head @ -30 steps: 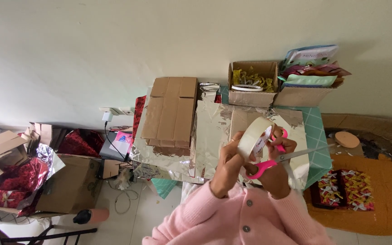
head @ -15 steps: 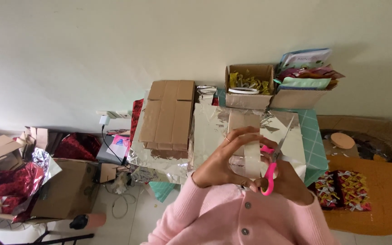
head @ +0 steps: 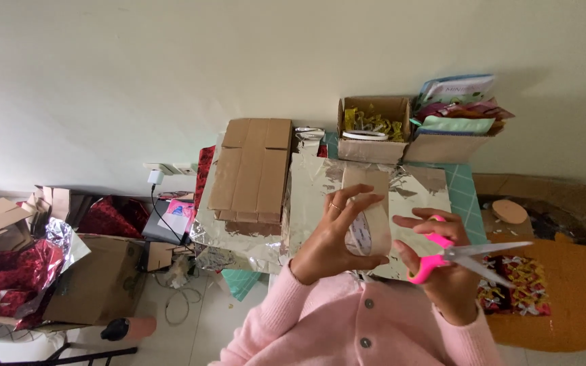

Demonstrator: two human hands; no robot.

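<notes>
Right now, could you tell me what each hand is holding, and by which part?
The left hand holds a roll of tape edge-on by its rim. The right hand holds pink-handled scissors by the finger loops, blades open.

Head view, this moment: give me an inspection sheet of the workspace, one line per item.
Surface: table with a green grid mat, largely covered by silver foil sheet.
Job's things: roll of tape, seen edge-on; pink-handled scissors, blades open, pointing right.
Clutter: flattened cardboard stack; open box of yellow bits; box of packets; brown boxes and red foil on the floor at left.
Grippers: left hand grips the roll of tape; right hand holds the scissors.
Cables: white charger at a wall socket, dark cord running down; loose cord on the floor.
Surroundings: plain pale wall; orange mat at right.
</notes>
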